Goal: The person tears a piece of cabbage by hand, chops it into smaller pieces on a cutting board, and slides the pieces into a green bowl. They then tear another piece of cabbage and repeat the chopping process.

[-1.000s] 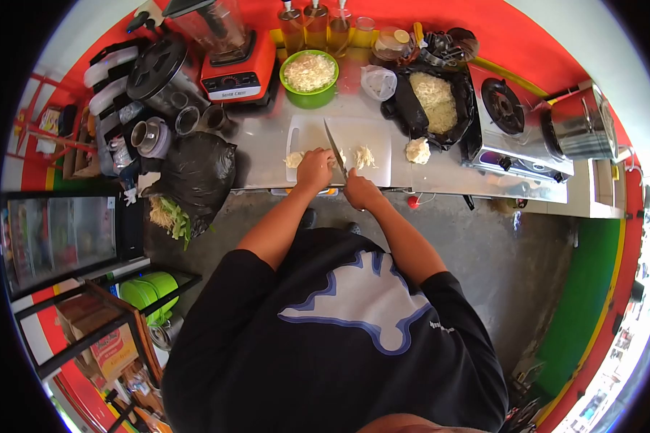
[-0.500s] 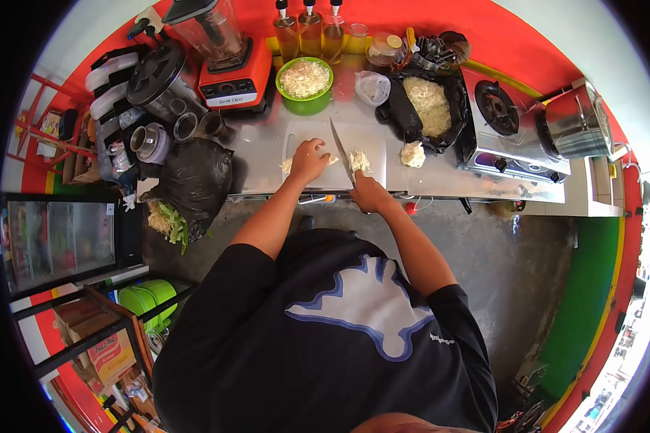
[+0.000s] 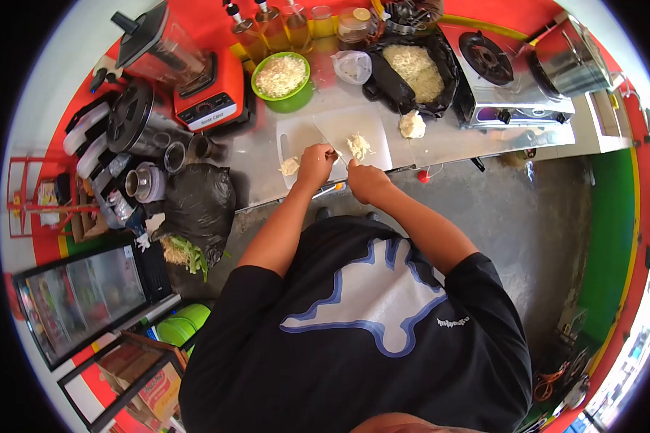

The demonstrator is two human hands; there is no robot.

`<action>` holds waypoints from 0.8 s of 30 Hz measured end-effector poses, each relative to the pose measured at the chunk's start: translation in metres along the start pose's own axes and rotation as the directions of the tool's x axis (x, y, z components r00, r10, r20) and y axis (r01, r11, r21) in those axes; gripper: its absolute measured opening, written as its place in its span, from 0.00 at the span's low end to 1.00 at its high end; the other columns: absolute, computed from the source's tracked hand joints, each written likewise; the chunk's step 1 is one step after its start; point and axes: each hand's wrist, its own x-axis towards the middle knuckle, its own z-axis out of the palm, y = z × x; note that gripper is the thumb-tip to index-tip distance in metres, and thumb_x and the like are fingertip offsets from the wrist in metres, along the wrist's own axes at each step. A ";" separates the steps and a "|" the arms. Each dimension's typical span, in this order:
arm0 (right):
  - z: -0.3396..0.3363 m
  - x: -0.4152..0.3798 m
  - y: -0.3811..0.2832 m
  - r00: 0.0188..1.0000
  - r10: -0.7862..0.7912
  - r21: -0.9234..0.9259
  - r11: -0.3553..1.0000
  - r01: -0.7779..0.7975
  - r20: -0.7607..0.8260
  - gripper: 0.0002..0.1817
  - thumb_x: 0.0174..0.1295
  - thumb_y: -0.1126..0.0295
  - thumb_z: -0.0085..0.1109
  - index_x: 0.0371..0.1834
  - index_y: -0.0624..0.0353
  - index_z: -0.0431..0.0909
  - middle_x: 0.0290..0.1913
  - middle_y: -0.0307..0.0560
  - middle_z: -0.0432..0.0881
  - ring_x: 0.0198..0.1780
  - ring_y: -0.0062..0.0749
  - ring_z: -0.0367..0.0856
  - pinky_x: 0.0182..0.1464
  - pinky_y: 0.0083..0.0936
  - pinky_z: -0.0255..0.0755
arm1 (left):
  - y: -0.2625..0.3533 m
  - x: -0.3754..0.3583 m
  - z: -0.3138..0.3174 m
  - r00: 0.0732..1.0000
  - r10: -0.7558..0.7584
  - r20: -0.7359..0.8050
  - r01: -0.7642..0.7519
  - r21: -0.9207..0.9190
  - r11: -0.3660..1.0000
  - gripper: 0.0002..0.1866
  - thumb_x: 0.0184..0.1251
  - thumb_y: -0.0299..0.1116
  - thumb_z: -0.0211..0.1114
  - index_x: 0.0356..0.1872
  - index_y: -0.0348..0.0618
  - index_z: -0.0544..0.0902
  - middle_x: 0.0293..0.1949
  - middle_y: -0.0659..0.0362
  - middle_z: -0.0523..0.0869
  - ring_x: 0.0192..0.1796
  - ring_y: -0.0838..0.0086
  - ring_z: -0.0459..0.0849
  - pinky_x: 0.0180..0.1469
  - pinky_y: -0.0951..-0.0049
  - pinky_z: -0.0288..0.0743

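A knife [image 3: 322,133] is held in my right hand [image 3: 369,182], its blade pointing up and left over the white cutting board [image 3: 307,130]. My left hand [image 3: 316,166] is closed beside the blade, with a small pale piece showing at its fingertips; what exactly it grips is hard to make out. Pale shredded food [image 3: 358,147] lies on the board just right of the blade. A smaller pale piece [image 3: 289,167] rests at the board's left edge. Off the board to the right, a pale lump [image 3: 412,125] sits on the metal counter [image 3: 448,144].
Behind the board stands a green bowl [image 3: 289,97] of shreds, beside a red blender [image 3: 208,101]. A black bag [image 3: 440,54] with more shreds lies near the stove [image 3: 513,94]. Another black bag [image 3: 198,206] is at left, with greens [image 3: 184,254] below.
The view has tilted and shifted. My left hand has moved right to the knife, its fingers now closed. The knife blade is more slanted to the left.
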 end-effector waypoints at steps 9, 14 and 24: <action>0.017 0.020 0.007 0.999 0.031 0.009 0.999 -0.030 -0.024 0.22 0.60 0.74 0.67 0.53 0.66 0.66 0.45 0.64 0.88 0.48 0.53 0.90 0.48 0.42 0.84 | -0.019 0.003 0.002 0.999 0.039 -0.020 -0.042 -0.123 0.992 0.04 0.60 0.24 0.68 0.35 0.35 0.88 0.32 0.45 0.87 0.35 0.51 0.87 0.41 0.58 0.80; 0.000 0.014 0.000 0.999 0.016 -0.059 0.998 -0.014 0.037 0.24 0.56 0.74 0.69 0.52 0.65 0.66 0.43 0.63 0.88 0.47 0.53 0.90 0.47 0.42 0.84 | -0.024 0.001 0.001 0.993 0.113 -0.038 -0.114 -0.012 0.993 0.06 0.62 0.25 0.67 0.38 0.36 0.88 0.34 0.46 0.86 0.37 0.51 0.86 0.42 0.57 0.79; 0.026 0.010 0.008 0.998 0.048 0.025 0.999 -0.047 -0.038 0.18 0.63 0.75 0.60 0.53 0.65 0.66 0.42 0.65 0.88 0.45 0.54 0.90 0.45 0.42 0.84 | -0.005 -0.009 0.000 0.999 0.038 -0.032 -0.043 -0.161 0.986 0.07 0.63 0.28 0.70 0.37 0.34 0.87 0.36 0.50 0.87 0.36 0.61 0.88 0.44 0.63 0.82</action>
